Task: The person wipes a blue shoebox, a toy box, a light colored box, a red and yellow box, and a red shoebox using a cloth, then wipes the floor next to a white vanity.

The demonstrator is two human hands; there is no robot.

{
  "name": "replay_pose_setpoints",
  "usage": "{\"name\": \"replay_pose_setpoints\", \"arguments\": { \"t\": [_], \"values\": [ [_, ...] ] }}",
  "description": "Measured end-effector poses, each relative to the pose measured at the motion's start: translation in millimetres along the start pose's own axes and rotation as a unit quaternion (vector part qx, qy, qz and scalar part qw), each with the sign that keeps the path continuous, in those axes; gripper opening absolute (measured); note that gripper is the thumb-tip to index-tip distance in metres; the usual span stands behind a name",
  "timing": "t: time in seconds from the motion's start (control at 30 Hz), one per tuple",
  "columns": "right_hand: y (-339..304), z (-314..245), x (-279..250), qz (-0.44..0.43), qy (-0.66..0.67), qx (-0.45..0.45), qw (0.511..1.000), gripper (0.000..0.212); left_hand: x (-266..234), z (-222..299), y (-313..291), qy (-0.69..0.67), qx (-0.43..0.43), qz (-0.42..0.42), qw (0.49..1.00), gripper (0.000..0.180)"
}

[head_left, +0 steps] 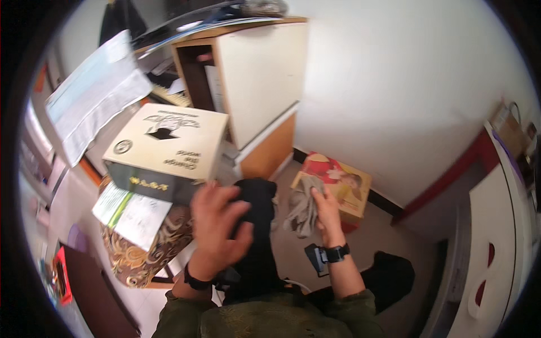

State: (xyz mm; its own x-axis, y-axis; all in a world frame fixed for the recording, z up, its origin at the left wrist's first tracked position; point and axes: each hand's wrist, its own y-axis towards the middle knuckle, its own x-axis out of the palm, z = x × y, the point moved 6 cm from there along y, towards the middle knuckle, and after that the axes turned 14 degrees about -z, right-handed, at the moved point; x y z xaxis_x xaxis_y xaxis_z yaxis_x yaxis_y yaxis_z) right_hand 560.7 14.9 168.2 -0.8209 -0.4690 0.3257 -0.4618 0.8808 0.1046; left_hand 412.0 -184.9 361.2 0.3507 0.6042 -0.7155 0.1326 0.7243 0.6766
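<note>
My right hand (325,209) is closed on a crumpled grey cloth (304,211), which hangs down from the fingers. Behind the cloth, a red and yellow printed box (345,188) stands on the floor by the wall. My left hand (218,222) is raised over my knee, its fingers spread and a little blurred, with nothing in them. Close beyond it, to the left, a cream and dark grey carton (169,141) rests on a stool with a brown patterned cover (135,259). A white and green paper (132,214) lies on that cover in front of the carton.
A white-sided wooden cabinet (262,79) stands ahead, against the wall. At the left, a pale cloth (98,96) hangs beside the carton. White furniture with red cut-out handles (501,242) is at the right. A small dark object (315,259) is on the floor below my right wrist.
</note>
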Motion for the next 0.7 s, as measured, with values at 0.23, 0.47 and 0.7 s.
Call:
{"name": "replay_pose_setpoints", "arguments": {
  "t": [0.23,0.47,0.7],
  "values": [
    [7.6,-50.1,-82.8,0.099,-0.022,-0.037,0.994,0.044,196.4,-27.7,85.9,-0.462,-0.080,-0.131,0.873,0.020],
    [15.7,-36.2,-184.8,0.224,-0.076,0.002,0.972,0.051,383.1,-135.8,53.6,-0.579,-0.384,-0.163,0.700,0.028],
    [17.8,84.8,-235.8,0.196,-0.468,0.205,0.837,0.071,496.1,-175.1,-46.9,-0.257,-0.468,-0.264,0.803,0.033]
  ]
}}
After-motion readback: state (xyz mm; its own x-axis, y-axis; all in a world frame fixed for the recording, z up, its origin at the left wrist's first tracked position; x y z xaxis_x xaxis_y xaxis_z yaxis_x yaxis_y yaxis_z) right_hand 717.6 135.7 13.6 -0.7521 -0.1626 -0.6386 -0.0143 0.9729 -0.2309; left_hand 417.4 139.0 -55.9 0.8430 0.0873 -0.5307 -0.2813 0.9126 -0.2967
